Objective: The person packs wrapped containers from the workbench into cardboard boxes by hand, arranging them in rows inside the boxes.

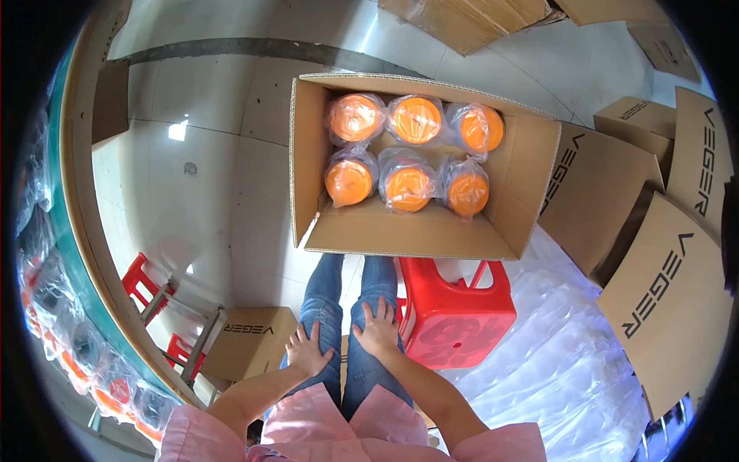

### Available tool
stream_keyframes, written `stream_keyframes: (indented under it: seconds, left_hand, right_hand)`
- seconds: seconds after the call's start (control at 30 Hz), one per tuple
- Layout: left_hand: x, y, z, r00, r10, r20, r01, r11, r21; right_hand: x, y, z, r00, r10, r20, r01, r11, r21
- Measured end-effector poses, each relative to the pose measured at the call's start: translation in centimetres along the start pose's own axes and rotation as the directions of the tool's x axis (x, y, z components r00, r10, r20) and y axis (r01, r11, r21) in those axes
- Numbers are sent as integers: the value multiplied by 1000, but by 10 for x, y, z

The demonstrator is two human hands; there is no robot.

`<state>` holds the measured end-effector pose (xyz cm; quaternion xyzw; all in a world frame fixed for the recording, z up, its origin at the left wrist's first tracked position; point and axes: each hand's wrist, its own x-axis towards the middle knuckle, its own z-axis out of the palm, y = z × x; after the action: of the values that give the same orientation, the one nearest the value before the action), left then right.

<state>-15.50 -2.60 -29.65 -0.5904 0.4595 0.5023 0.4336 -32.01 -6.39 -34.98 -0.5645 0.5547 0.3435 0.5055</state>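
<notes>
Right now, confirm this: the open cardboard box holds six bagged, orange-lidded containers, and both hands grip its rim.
Wrong on one point: the head view shows the left hand and right hand resting on the jeans. The rest stands: the open cardboard box holds six bagged, orange-lidded containers.

matt brown corrugated cardboard box (416,237) at twelve o'clock, smooth orange lids (416,121) under crinkled, clear plastic wrap (382,150), glossy red plastic stool (462,316) at five, pale glossy floor tiles (192,192) at ten, faded blue denim jeans (327,277), pink cloth sleeves (202,433)
</notes>
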Motion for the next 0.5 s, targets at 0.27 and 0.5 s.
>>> stream_keyframes:
  seconds: [0.27, 0.5]
  left_hand:
    - [-1, 1, -2, 1000, 0, 12, 0, 1000, 0]
    - [0, -1, 0, 1000, 7, -2, -7, 1000, -7]
  right_hand:
    - [1, 1, 3, 1000, -6, -15, 6, 1000, -8]
    - [1, 0, 1, 1000, -6, -5, 6, 1000, -11]
